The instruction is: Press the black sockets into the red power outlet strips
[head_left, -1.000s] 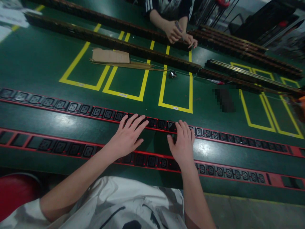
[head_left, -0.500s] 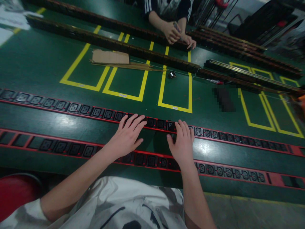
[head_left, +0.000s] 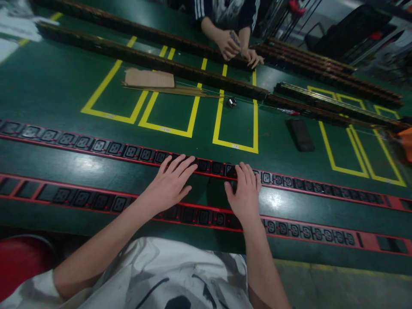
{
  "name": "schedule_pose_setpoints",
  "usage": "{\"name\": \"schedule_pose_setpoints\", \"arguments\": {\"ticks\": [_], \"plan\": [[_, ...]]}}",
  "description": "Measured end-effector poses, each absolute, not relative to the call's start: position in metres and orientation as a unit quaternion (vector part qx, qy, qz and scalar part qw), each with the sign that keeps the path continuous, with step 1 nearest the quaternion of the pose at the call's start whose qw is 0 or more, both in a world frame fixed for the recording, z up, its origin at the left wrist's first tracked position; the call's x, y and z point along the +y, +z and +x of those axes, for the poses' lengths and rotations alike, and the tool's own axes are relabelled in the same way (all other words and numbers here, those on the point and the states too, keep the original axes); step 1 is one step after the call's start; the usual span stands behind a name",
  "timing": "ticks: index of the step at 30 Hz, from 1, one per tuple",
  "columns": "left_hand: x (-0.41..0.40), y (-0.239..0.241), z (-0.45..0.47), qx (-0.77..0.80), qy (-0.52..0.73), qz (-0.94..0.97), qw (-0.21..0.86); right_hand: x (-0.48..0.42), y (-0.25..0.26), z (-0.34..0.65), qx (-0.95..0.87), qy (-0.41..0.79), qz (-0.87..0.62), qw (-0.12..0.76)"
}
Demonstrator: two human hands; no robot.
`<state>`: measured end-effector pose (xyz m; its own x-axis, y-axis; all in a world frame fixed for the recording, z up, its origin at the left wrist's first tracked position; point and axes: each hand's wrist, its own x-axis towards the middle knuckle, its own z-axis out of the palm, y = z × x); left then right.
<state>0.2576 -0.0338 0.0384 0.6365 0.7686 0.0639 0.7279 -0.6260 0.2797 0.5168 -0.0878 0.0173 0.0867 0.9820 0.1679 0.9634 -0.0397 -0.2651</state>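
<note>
Two long red power strips with rows of black sockets lie across the green table. My left hand (head_left: 170, 182) rests with spread fingers on the farther power strip (head_left: 131, 152), covering some of its sockets. Farther right along the same strip, my right hand (head_left: 244, 191) lies with its fingertips over the sockets and its thumb held apart. Neither hand grips anything that I can see. The nearer power strip (head_left: 203, 216) passes under my forearms, and its left end has rectangular openings without sockets.
Across the green table (head_left: 96, 171), a co-worker's hands (head_left: 236, 49) hold a pen-like tool at dark long rails (head_left: 151, 60). Cardboard (head_left: 149, 78), a small shiny part (head_left: 231, 102), a dark phone-like slab (head_left: 301, 135) and a red-tipped tool (head_left: 288, 111) lie between. Yellow tape marks rectangles.
Both of my hands stay almost still on the farther power strip. The view shifts very slightly. The co-worker's hands move a little at the rails.
</note>
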Motion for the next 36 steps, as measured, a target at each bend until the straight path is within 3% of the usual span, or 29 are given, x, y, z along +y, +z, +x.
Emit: {"name": "schedule_pose_setpoints", "arguments": {"ticks": [36], "plan": [[-0.027, 0.035, 0.22, 0.457, 0.095, 0.879, 0.094, -0.089, 0.014, 0.521, -0.686, 0.024, -0.71, 0.156]]}}
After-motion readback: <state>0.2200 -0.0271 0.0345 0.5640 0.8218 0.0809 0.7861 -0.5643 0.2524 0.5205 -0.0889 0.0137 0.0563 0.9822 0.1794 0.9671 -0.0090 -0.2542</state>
